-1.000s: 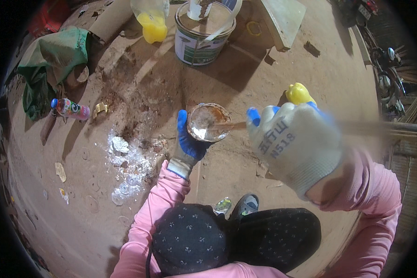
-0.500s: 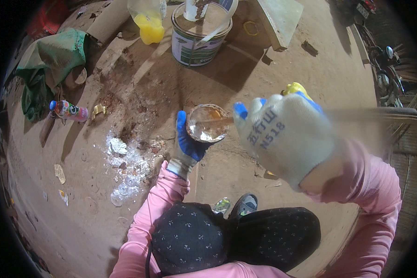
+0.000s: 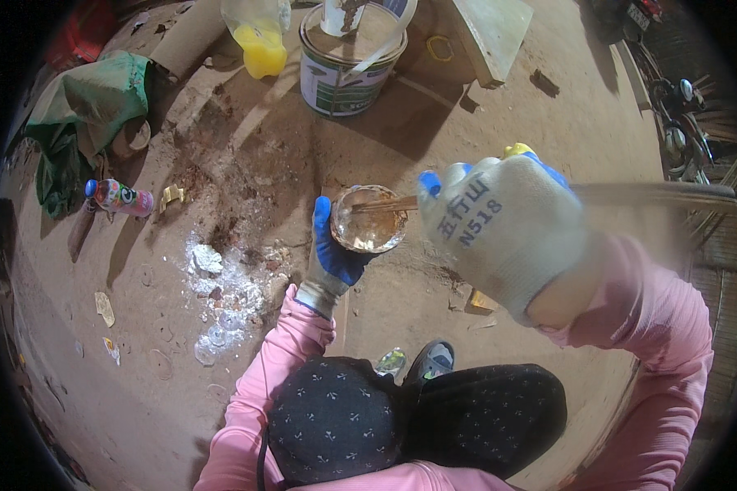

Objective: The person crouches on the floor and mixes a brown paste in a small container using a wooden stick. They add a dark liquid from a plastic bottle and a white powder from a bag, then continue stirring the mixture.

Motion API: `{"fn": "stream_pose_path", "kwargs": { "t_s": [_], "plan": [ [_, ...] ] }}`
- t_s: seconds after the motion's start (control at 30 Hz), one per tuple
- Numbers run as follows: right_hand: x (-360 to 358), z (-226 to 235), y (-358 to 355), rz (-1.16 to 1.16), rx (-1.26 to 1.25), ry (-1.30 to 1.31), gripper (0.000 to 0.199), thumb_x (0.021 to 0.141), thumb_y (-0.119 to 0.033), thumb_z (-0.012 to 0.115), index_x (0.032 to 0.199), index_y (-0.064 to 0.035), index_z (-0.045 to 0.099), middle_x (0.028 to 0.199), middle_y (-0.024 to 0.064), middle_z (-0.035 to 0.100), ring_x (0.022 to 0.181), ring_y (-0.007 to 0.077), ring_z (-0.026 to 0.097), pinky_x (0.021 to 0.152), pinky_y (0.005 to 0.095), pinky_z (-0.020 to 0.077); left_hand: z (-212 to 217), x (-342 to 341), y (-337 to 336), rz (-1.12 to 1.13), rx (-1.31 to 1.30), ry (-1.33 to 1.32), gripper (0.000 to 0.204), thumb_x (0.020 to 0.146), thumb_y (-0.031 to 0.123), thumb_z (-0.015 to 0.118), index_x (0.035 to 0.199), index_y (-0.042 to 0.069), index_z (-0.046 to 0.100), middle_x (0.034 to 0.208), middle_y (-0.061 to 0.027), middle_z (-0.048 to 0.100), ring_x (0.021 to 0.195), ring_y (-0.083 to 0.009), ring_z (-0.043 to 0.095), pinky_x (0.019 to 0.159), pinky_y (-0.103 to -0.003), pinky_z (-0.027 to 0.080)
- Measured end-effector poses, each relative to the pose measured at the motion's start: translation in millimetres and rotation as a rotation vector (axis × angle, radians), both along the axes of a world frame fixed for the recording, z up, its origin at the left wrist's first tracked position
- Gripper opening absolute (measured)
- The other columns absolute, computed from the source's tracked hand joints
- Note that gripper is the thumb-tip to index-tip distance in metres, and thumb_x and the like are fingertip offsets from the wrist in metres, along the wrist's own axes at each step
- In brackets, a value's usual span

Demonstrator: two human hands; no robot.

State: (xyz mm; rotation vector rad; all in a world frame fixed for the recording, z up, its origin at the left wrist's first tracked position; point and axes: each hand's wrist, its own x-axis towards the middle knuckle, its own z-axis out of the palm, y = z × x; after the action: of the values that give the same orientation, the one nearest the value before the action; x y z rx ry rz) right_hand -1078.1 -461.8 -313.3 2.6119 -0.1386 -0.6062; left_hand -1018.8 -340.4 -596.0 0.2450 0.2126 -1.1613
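Observation:
In my gloved left hand (image 3: 332, 250) rests a small round bowl (image 3: 367, 242), its rim brown and crusted and its inside smeared whitish and brown. The blue-coated fingers wrap around its left side and underside. My right hand (image 3: 508, 229), in a white glove with blue fingertips, is closed around a long brown stick (image 3: 655, 195). One end of the stick reaches into the bowl; the other stretches far right and is blurred by motion. Part of a yellow thing (image 3: 517, 150) shows just past my right hand, mostly hidden by it.
White powder and lumps (image 3: 221, 303) lie on the dirt floor left of the bowl. A plastic bottle (image 3: 121, 197) and green cloth (image 3: 98, 98) are farther left. At the far side stand a large bucket (image 3: 344, 86) and a bag of yellow liquid (image 3: 260, 51).
My right hand and the stick have shifted slightly, with the stick's end still in the bowl. The left hand holds the bowl in nearly the same place.

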Motion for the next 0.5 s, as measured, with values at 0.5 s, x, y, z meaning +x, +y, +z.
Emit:
{"fn": "stream_pose_path", "kwargs": {
  "t_s": [0.5],
  "plan": [
    [10, 28, -13, 0.365, -0.636, 0.128, 0.015, 0.090, -0.019, 0.068, 0.105, -0.0165, 0.067, 0.084, -0.0038, 0.065, 0.082, 0.0150, 0.066, 0.089, 0.0320, 0.0455, -11, 3, 7, -0.003, -0.126, 0.182, 0.091, 0.088, 0.079, 0.056, 0.151, 0.014, 0.048, 0.152, -0.0218, 0.048, 0.138, -0.0488, 0.046, 0.108, -0.068, 0.043]
  ]
}}
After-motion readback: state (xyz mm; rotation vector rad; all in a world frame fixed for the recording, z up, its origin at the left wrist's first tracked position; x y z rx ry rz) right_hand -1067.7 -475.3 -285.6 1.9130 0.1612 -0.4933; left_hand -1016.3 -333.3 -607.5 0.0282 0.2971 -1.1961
